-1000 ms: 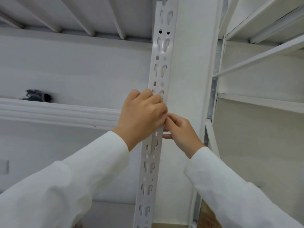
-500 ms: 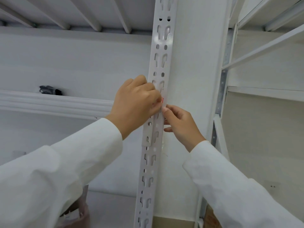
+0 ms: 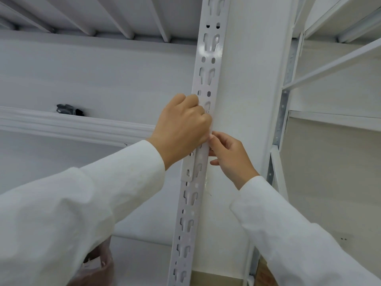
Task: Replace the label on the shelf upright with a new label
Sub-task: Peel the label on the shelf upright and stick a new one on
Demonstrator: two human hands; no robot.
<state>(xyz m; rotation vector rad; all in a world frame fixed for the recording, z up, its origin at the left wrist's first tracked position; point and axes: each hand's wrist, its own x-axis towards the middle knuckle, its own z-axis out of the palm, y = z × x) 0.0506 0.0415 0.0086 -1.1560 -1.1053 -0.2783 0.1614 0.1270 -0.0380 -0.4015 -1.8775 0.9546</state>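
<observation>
Your left hand (image 3: 183, 129) and right hand (image 3: 228, 155) both pinch at the label (image 3: 201, 153) on the upright (image 3: 208, 79), mid-height. Old or new is unclear, so you're probably midway.

pressing against the slotted white shelf upright (image 3: 208, 75) with the left hand (image 3: 181, 129), fingers curled over its front face; pinching at the upright's right edge with the right hand (image 3: 228, 155), fingertips touching the left hand's; hiding the label under the hands; showing white sleeves, a shelf beam (image 3: 72, 126) at left
</observation>
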